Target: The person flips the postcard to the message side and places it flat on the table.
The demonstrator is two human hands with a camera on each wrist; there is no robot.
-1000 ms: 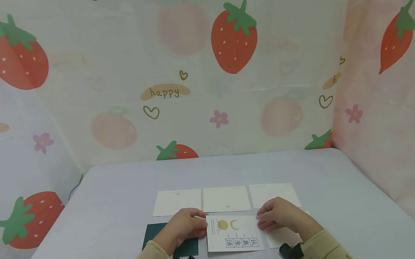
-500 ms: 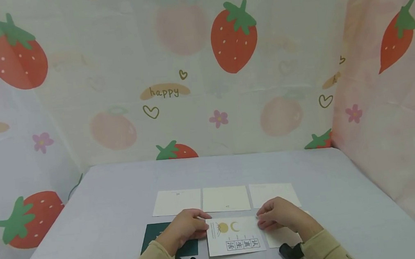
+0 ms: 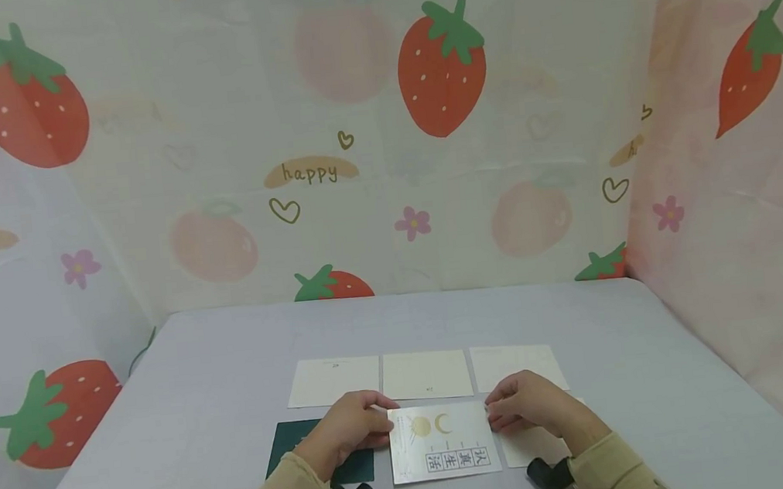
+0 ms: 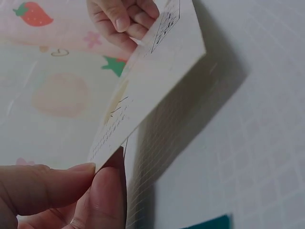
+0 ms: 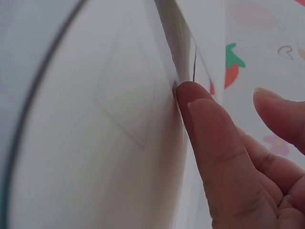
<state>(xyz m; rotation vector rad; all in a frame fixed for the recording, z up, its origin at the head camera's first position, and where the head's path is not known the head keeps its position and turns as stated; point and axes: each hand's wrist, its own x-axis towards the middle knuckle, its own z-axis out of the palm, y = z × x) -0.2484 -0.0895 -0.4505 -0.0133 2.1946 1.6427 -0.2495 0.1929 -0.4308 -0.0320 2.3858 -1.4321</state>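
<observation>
A white card (image 3: pixel 444 442) with a gold sun, a moon and boxed characters is raised above the table in the head view. My left hand (image 3: pixel 353 428) pinches its upper left corner; in the left wrist view, the thumb (image 4: pixel 52 186) lies against one side of the card (image 4: pixel 152 81) with a finger opposite. My right hand (image 3: pixel 535 407) is at the card's right edge. The right wrist view has its index fingertip (image 5: pixel 195 98) touching near a white card edge, the thumb (image 5: pixel 281 112) held apart. A dark green card (image 3: pixel 354 469) lies partly under my left hand.
Along the back lie three pale cards: left (image 3: pixel 334 381), middle (image 3: pixel 426 375) and right (image 3: pixel 517 365). Another pale card (image 3: pixel 531 450) is partly hidden beneath my right hand. Strawberry-print cloth walls (image 3: pixel 381 121) surround the white table (image 3: pixel 169 419).
The white card has shifted slightly toward me at its near edge and changed tilt, so its face now catches the light. My left hand moved a little right; my right hand hardly moved.
</observation>
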